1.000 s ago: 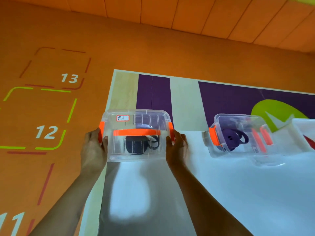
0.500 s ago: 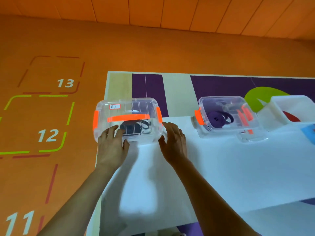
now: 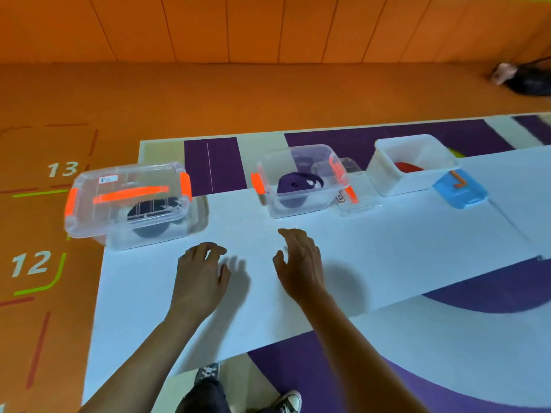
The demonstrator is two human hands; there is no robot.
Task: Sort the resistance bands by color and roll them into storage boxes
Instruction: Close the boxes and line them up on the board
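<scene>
1. black band lies coiled in the lidded clear box at the far left corner of the white sheet.
2. purple band sits in the open clear box at mid far edge, with its lid just beside it.
3. red band is in the white box further right.
4. left hand and right hand are both empty, fingers loose and spread, touching neither box.
5. judgement: black box looks done. next is likely the purple box: seat its lid square, press the latches.

Label on lidded box blurred, unreadable; dark bag cut by right edge; red item part-hidden in white box.
</scene>
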